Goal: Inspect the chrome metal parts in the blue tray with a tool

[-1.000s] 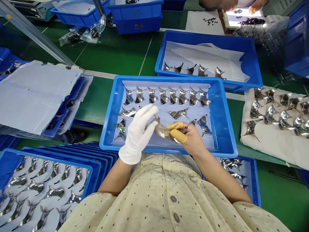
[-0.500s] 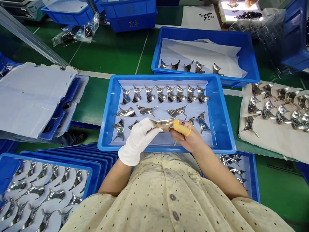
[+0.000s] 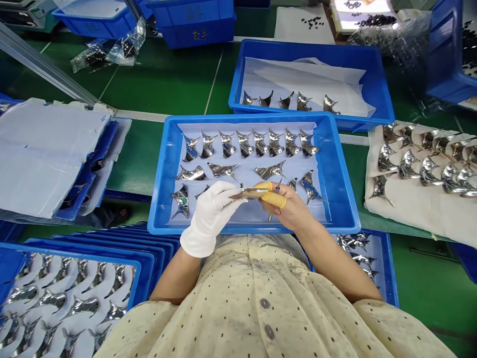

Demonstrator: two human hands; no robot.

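Observation:
My left hand point(image 3: 210, 214), in a white glove, is closed on one end of a curved, shiny metal piece point(image 3: 249, 193). My right hand point(image 3: 285, 206), with yellow finger covers, pinches the opposite end. A thin pen-like tool point(image 3: 278, 185) passes through the right hand, its pale lower end poking out below; its kind is unclear. Under both hands lies a blue tray point(image 3: 254, 229) lined with white paper. Several pointed mirror-bright metal pieces point(image 3: 246, 144) lie in rows on that paper, and my hands partly cover the nearest ones.
Behind it stands another blue tray point(image 3: 378, 87) with paper and several pieces. More pieces lie on a cloth point(image 3: 417, 214) at right and in a tray point(image 3: 138, 278) at lower left. Sheets and dividers point(image 3: 44, 154) are piled at left; a metal post point(image 3: 48, 57) slants nearby.
The metal piece has turned in my hands and now shows a thinner, edge-on profile. Both hands keep their hold. The whole view has shifted slightly; a co-worker's fingers at the top right are gone.

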